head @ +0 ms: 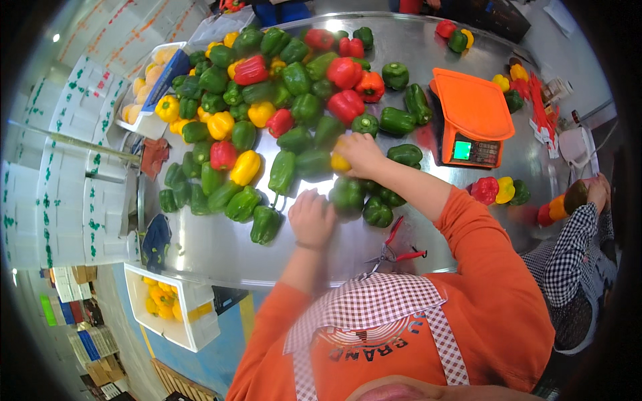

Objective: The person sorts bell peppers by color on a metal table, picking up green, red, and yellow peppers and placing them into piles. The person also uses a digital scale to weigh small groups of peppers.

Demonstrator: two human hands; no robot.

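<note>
My right hand (pixel 360 154) has its fingers around a yellow bell pepper (pixel 340 161), low over the steel table. Closer to me, my left hand (pixel 312 218) rests back-up over the metal, fingers curled down; whether anything is under them is hidden. Just right of it sits a blurred green bell pepper (pixel 346 195), with another green pepper (pixel 377 212) beside it. A green pepper with a long stem (pixel 282 173) lies beyond my left hand. Red-handled pruning shears (pixel 388 249) lie opened near the table's front edge.
A large heap of green, red and yellow peppers (pixel 296 79) covers the table's far left. An orange weighing scale (pixel 473 105) stands right, near a three-colour pepper group (pixel 501 191). Another person's hand (pixel 597 194) holds peppers. A white foam box (pixel 203 328) stands below left.
</note>
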